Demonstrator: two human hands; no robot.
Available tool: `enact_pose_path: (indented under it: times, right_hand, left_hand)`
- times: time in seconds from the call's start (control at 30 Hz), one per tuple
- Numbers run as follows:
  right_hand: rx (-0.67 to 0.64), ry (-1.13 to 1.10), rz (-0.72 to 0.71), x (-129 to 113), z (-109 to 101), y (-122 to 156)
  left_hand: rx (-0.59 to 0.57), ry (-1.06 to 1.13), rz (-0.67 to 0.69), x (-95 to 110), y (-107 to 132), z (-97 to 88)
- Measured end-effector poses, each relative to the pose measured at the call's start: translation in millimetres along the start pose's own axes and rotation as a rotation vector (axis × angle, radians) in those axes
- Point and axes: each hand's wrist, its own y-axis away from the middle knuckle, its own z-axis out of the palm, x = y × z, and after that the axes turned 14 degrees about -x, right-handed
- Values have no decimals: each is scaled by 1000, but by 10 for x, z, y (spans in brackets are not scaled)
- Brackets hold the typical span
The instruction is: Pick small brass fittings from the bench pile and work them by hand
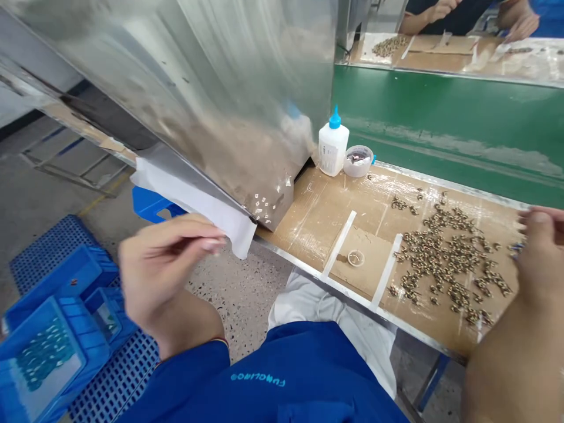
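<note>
My left hand [163,270] is raised over the floor, left of the table, with thumb and fingertips pinched together. Whatever may be between those fingertips is too small to make out. At the right edge my right hand [540,252] is partly cut off, its fingers curled beside a spread pile of small brass-coloured metal parts [449,258]. A small dark-blue item [515,249] shows by that hand; I cannot tell whether it is held. Between two white tape strips, a small clear round cup [356,258] sits on a cardboard piece [374,252].
A metal cabinet [220,106] with small white bits stuck low on it borders the table. Behind stand a white bottle with blue nozzle [333,144] and a tape roll [358,161]. Blue bins [83,346] are at lower left. Across a green belt [440,117], another person's hands work.
</note>
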Motion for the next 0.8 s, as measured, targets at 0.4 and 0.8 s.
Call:
enact_pose_path:
  times: [0.4, 0.8]
  right_hand:
    - [-1240, -151, -64, -386, 769, 675]
    - [-1383, -268, -62, -334, 941, 890]
  left_hand:
    - [-922, 273, -30, -940, -1311, 2550]
    - [-852, 544, -115, -1054, -1222, 2945]
